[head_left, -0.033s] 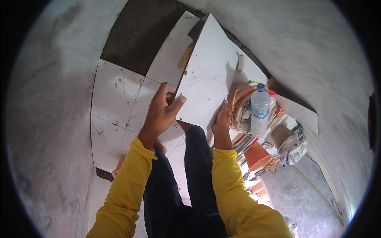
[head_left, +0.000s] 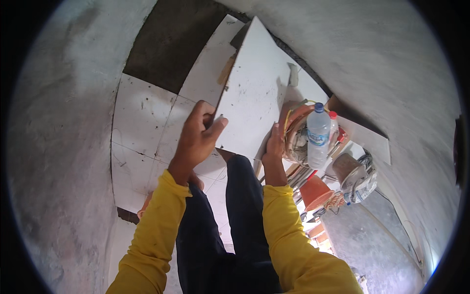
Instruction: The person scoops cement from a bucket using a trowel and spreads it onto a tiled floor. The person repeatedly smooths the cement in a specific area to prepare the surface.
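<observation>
A large white floor tile, speckled with dark spots, is held up tilted between my two hands. My left hand grips its left edge, the thumb on the white face and the fingers curled behind. On the opposite edge, my right hand is closed against the tile's side, its fingers partly hidden behind. Under and beyond it lie white floor tiles with thin joints. A dark bare patch of floor lies at the far left, against the laid tiles.
Right of my right hand stands an orange bucket with a blue-capped plastic bottle and a red-capped bottle. Nearer are a grey-stained bucket and an orange tub. Grey walls rise on both sides.
The view has shifted very slightly, and the tile's top corner sits a little farther left. Both hands keep the same hold.
</observation>
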The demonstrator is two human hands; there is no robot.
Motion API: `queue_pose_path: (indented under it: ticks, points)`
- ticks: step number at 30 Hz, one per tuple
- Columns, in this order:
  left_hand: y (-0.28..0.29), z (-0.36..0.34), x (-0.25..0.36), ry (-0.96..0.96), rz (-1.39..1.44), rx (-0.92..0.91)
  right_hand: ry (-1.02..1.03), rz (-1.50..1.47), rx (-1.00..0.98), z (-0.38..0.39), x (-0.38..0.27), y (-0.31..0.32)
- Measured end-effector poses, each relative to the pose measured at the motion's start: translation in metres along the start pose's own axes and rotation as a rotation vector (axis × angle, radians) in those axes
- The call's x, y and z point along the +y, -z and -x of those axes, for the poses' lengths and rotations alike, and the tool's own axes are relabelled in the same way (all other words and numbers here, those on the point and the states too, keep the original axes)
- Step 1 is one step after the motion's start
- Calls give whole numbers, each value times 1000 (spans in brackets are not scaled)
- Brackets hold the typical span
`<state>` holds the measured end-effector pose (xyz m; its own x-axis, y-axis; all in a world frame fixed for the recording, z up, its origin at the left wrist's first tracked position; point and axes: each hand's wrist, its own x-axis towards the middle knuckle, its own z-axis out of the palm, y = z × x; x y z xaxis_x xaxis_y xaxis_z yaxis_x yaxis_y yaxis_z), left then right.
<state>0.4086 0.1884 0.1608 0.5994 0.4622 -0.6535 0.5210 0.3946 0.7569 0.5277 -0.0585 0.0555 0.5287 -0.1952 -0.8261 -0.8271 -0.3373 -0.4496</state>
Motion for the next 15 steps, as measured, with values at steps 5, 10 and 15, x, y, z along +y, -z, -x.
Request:
queue_pose_path:
  ticks: [5, 10, 15]
  points:
    - [48, 39, 59, 164, 97, 35, -88, -136, -457, 43, -40, 38]
    - [122, 79, 22, 371, 392, 135, -195, -109, -783, 97, -98, 12]
    - [154, 87, -21, -8, -563, 289, 84, 258, -805, 156, -119, -54]
